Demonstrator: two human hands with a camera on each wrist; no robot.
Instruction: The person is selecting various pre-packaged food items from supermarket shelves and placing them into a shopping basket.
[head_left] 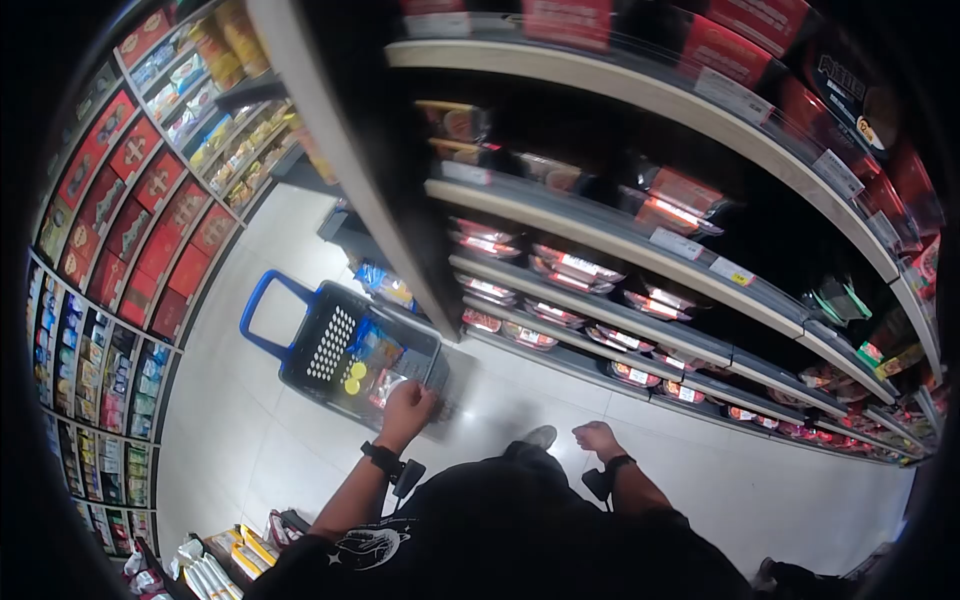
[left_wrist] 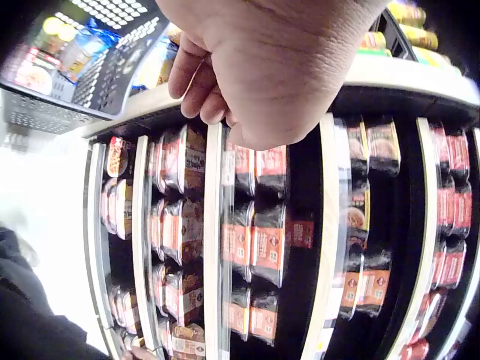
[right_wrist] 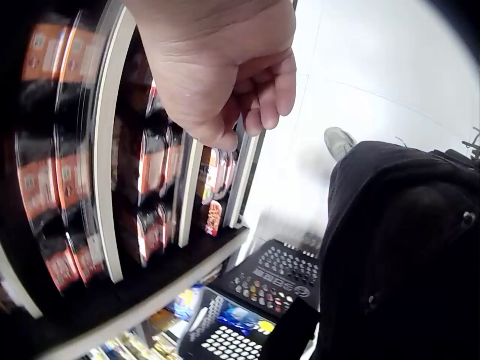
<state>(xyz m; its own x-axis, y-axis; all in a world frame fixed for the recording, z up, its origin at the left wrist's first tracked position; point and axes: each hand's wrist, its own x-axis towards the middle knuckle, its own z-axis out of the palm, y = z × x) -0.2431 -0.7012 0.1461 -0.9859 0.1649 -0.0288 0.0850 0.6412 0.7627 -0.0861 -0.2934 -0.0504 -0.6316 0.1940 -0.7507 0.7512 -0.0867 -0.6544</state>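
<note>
We judge the basket (head_left: 316, 378), beside the shelf (head_left: 600, 240), stiff and moderately heavy, best taken by its blue handle (head_left: 251, 302), while our left grip (head_left: 408, 408) and right grip (head_left: 597, 438) hang loosely curled, holding nothing.

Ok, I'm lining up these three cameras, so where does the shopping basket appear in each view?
Head: the shopping basket is left of centre, its blue handle toward the left.
Left wrist: upper left corner, partly cut off.
Right wrist: bottom, right around the middle, partly hidden by dark clothing.
Shared landmark: blue packaging inside the basket.
</note>
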